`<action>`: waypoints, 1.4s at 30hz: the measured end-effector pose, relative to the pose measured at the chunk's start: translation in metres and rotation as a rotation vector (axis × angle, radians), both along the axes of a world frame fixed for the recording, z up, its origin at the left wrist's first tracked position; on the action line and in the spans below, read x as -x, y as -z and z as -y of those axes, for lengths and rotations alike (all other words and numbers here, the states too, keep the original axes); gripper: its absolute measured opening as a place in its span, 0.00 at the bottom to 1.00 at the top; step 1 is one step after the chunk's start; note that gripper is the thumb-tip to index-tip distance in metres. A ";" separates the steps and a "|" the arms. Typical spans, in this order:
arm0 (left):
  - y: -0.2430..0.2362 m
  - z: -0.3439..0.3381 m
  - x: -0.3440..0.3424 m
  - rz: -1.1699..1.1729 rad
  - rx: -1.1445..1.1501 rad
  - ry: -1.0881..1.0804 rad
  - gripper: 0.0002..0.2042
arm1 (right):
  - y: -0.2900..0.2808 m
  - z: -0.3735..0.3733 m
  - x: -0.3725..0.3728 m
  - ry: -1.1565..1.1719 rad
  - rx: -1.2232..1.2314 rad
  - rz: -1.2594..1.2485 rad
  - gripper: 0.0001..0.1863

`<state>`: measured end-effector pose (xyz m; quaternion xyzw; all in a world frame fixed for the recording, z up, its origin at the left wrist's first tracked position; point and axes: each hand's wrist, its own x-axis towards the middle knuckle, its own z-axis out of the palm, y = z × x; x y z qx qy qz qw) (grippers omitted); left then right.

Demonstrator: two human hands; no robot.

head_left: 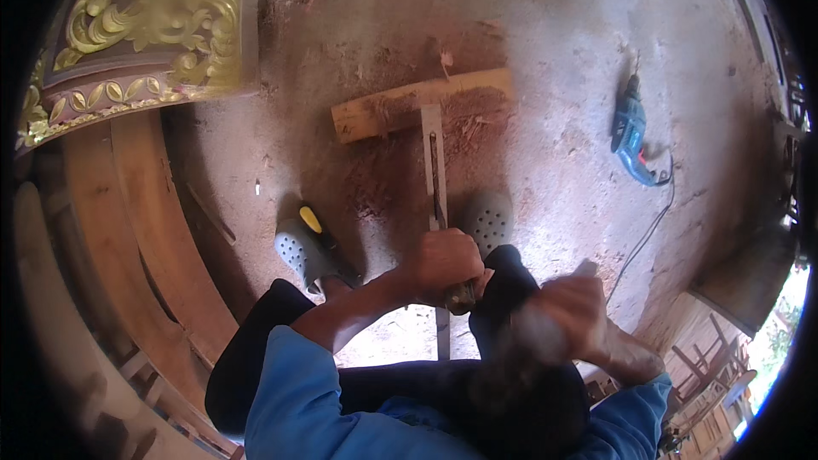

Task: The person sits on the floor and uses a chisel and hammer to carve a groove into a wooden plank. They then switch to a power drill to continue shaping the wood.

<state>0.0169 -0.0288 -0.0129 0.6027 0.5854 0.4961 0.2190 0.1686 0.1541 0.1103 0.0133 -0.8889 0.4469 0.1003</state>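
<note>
My left hand (447, 261) is closed around a chisel (460, 296), its handle end facing me and its thin blade pointing away along a narrow wooden strip (430, 149). A long slot runs down the strip. The strip's far end rests on a thick wooden block (379, 117) on the floor, and its near end passes under my left hand between my legs. To the right, my right hand (567, 315) grips a mallet, smeared by motion; a pale handle end (586, 268) sticks out above the fist. The mallet's head is too blurred to make out clearly.
A blue power drill (630, 135) lies on the floor at the right with its cord trailing. Beside my left shoe (300, 251) is a yellow-handled tool (310, 220). Long planks (158, 230) and a carved gilded panel (141, 30) stand at the left. Wood shavings surround the block.
</note>
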 end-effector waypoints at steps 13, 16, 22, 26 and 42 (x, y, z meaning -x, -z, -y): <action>0.000 -0.008 -0.008 0.172 -0.174 -0.106 0.11 | -0.014 -0.006 0.002 -0.165 0.149 0.177 0.17; -0.006 -0.006 -0.014 0.199 -0.056 -0.190 0.10 | -0.016 -0.003 -0.002 -0.111 0.198 -0.017 0.15; 0.004 -0.009 -0.001 0.091 0.048 -0.067 0.11 | 0.005 0.015 0.012 -0.028 -0.116 0.371 0.08; 0.009 -0.004 -0.002 0.246 -0.019 -0.201 0.11 | 0.000 0.012 0.016 -0.120 0.081 -0.077 0.10; -0.001 -0.016 0.000 0.133 -0.090 -0.058 0.10 | -0.003 -0.007 0.003 -0.108 0.139 -0.067 0.11</action>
